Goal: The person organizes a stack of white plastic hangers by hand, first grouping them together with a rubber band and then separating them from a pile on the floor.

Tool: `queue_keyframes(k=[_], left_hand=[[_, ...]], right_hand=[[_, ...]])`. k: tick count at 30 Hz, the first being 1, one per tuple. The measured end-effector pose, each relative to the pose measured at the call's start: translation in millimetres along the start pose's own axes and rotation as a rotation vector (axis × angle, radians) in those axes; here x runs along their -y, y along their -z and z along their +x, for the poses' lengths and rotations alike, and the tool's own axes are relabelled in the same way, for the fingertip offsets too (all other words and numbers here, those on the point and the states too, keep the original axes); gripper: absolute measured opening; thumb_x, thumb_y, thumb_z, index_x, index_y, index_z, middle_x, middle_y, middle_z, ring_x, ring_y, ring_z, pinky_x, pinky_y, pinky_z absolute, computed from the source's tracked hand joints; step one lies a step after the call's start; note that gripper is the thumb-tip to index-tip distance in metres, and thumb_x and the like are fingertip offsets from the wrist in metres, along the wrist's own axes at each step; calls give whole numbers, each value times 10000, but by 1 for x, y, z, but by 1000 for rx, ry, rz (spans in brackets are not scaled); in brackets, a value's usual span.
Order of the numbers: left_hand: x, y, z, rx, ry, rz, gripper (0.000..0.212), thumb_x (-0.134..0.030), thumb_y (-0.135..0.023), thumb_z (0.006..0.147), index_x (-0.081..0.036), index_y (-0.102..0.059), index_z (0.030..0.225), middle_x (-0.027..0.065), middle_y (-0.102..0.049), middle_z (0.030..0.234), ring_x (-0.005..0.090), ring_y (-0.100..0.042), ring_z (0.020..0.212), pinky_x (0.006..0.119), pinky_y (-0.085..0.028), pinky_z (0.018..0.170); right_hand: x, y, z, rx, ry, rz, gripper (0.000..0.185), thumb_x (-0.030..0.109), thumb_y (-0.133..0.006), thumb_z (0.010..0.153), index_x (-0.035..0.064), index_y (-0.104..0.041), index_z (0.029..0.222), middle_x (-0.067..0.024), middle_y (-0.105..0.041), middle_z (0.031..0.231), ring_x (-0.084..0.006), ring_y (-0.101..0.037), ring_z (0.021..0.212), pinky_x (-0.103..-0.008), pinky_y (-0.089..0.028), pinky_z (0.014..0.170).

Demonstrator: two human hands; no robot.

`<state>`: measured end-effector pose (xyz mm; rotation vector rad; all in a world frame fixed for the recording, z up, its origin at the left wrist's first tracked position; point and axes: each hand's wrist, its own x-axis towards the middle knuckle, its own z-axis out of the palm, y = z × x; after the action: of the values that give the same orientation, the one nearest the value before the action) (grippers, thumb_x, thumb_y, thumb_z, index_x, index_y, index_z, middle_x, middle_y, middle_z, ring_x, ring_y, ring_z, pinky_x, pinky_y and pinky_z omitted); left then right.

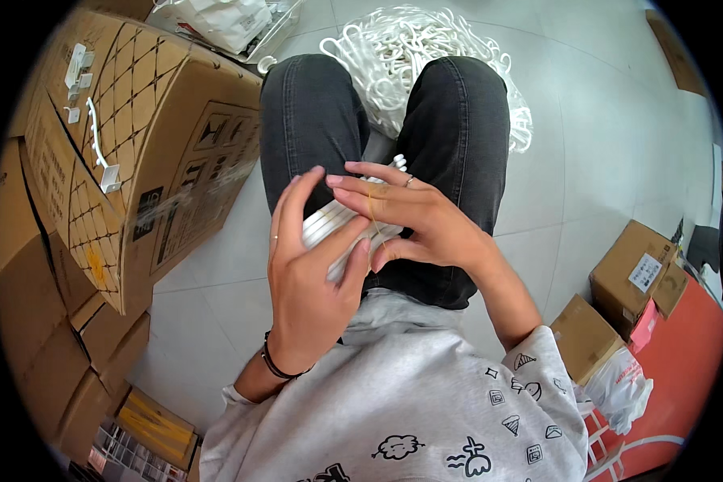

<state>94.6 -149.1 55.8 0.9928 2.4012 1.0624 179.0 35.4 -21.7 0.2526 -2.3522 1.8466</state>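
Observation:
Above the lap, my left hand [313, 259] is closed round one end of a bundle of white rods [325, 224]. My right hand [422, 217] lies over the bundle's other end, its fingers on top and its thumb below. A thin yellow rubber band [372, 208] runs over the bundle and by the right fingers; whether it goes fully round cannot be seen. Rounded white tips show past the right hand. Past the knees, a clear plastic bag [391, 99] of white hooked pieces lies on the floor.
At the left stands a large cardboard box [175, 150] with a white rod with pegs [95, 132] and small white brackets [77, 69] on it. More cartons [42, 289] are stacked beside it. Boxes [632, 271] and a white plastic bag [617, 385] are at the right.

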Motion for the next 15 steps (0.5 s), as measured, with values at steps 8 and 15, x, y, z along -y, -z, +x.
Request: queue_keyframes(k=[8,15], left_hand=[[1,-14,9,141,27,255,367,-111,-881,732,-51,-808,1087,193,-609,1460,439,-499,1414,507,-431,1142],[6,-13,-4,161,74,279,741,-291,-941,712,21,-664,1325,166,-567,1466,407,-466,1428,488,-462,1113]], right_hand=[[14,11,-2,70,54,-138,816,227,-880,744,93,-588,1494,-68,-611,1508,-397,-504,1438,-519,-445,1163],[39,38,-16,-264,-272,69,233,28,-756,891,-11,-774,1120,-154,-777,1147,-274,-757,1048,-331,-575,922]])
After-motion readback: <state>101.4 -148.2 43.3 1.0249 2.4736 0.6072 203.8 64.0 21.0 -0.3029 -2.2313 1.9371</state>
